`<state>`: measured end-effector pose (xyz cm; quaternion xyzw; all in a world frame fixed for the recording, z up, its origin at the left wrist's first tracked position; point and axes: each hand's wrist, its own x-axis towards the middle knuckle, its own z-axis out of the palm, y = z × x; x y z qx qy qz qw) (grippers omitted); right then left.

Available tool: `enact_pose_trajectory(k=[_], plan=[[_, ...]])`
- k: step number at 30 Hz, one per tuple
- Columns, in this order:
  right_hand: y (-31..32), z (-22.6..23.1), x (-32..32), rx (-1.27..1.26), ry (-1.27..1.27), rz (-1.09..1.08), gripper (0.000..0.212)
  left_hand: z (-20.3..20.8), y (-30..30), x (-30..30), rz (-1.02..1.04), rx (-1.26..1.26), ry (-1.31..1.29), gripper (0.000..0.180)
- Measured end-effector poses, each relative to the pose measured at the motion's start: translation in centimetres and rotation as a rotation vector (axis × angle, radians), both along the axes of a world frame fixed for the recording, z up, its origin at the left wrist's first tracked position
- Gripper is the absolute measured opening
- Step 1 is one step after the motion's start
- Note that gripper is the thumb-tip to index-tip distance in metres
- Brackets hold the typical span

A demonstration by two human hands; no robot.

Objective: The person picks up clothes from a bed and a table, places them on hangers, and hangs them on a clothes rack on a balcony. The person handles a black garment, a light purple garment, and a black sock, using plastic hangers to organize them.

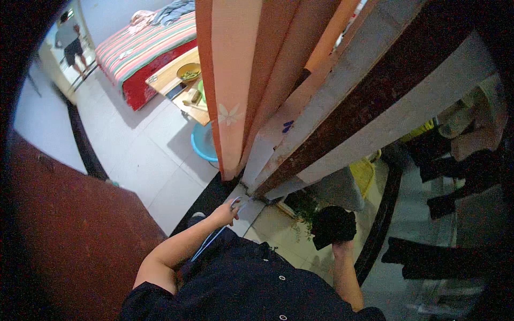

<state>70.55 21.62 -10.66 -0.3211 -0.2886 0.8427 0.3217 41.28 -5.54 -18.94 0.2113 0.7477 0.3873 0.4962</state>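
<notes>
My left hand [225, 214] is closed around a thin light-blue clothes hanger [205, 245]. Its hook end pokes out past my fingers, and its lower part hangs beside my dark shirt. Out to the right, my right hand [342, 248] grips a bunched black garment [333, 226]. The cloth hides most of those fingers, and its kind cannot be made out. Just beyond my left hand is the foot of the orange curtain [230, 123], beside the door frame [342, 115].
A brown door panel [75, 198] stands at left. Past the curtain are a striped bed [150, 40], a low wooden table [166, 77] with a bowl [188, 72], and a blue basin [202, 142]. Someone [72, 40] stands far left. Dark clothes [439, 259] and a plant [308, 214] are at right.
</notes>
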Motion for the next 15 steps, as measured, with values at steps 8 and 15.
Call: enact_pose_trajectory(k=[8,15], plan=[[1.8,0.9,1.2,0.058,-0.025,0.01,0.046,1.4,0.4,2.7,0.11,0.028,-0.064,0.025],[4.8,1.0,1.2,-0.039,0.031,0.099,0.046,3.9,2.4,6.0,0.461,0.183,-0.287,0.029]])
